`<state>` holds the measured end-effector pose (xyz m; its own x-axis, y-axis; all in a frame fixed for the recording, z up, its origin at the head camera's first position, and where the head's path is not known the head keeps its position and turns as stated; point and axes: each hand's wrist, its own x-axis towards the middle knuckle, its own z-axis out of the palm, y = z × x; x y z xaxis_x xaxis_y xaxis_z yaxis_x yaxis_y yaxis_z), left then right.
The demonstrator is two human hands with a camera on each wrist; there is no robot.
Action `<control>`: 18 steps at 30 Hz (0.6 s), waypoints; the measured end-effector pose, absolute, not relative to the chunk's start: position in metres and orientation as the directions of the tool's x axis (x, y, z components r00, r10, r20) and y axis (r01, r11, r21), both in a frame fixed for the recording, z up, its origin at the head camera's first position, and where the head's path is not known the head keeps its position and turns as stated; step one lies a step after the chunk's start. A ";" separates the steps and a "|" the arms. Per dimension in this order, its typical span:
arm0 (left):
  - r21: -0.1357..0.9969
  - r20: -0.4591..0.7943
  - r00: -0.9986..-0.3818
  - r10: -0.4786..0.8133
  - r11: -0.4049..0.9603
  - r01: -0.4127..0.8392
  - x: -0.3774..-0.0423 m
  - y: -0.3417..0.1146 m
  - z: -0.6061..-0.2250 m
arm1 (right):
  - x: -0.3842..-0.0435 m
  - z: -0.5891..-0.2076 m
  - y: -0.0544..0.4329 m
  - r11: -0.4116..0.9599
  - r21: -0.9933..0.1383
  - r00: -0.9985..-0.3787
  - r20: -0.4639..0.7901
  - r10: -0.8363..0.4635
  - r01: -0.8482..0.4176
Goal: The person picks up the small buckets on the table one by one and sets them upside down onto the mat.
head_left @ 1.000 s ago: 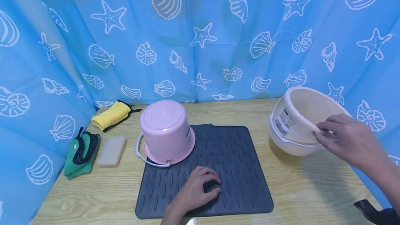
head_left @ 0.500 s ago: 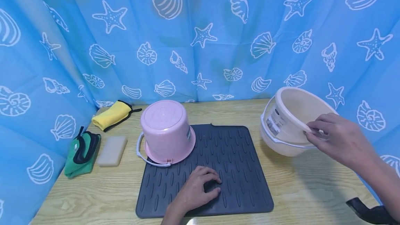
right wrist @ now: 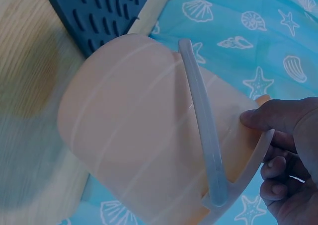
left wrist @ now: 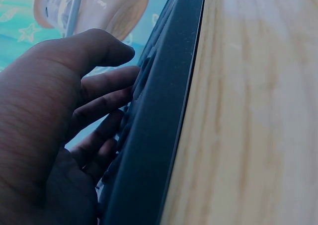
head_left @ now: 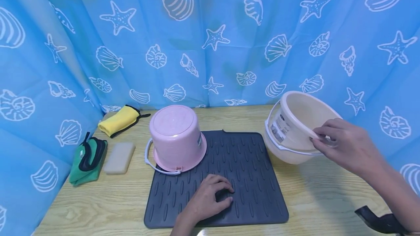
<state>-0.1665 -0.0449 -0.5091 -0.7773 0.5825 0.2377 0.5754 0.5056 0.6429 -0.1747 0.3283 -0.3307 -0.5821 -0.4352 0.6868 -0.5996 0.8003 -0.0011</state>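
My right hand (head_left: 344, 145) pinches the rim of a cream plastic bucket (head_left: 282, 130), thumb on the outer wall and fingers inside. The bucket is tilted, its mouth toward the hand, above the table at the mat's right edge. Its pale handle (right wrist: 203, 125) hangs along the outside. My left hand (head_left: 208, 197) rests loosely bent on the ribbed dark mat (head_left: 249, 177), holding nothing. Upside down on the mat's left part stands a pink bucket (head_left: 175, 137), its white handle (head_left: 149, 157) lying out to the left.
Left of the mat lie a beige sponge (head_left: 119, 158), a folded green cloth (head_left: 86, 163) with black trim and a folded yellow cloth (head_left: 121, 119). A blue shell-print curtain (head_left: 213, 68) surrounds the wooden table (head_left: 98, 199). A black curved object (head_left: 377, 221) is at the lower right.
My right hand has carried the tilted cream bucket leftward toward the mat. The left hand and the pink bucket stay where they were.
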 end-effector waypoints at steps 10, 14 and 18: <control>0.638 0.234 -0.783 0.577 0.516 0.571 -0.167 -0.045 -0.509 | -0.179 -0.332 0.312 0.785 -0.003 -0.557 0.707 -0.436 -0.619; 0.637 0.234 -0.781 0.579 0.515 0.573 -0.167 -0.045 -0.510 | -0.181 -0.333 0.307 0.776 -0.021 -0.557 0.709 -0.433 -0.630; 0.635 0.240 -0.774 0.586 0.508 0.582 -0.168 -0.045 -0.510 | -0.181 -0.335 0.303 0.769 -0.042 -0.566 0.702 -0.432 -0.638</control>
<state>-0.1677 -0.0450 -0.5097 -0.7736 0.5864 0.2404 0.5822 0.5079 0.6349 -0.1811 0.3026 -0.3352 -0.5663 -0.4315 0.7022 -0.6382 0.7688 -0.0422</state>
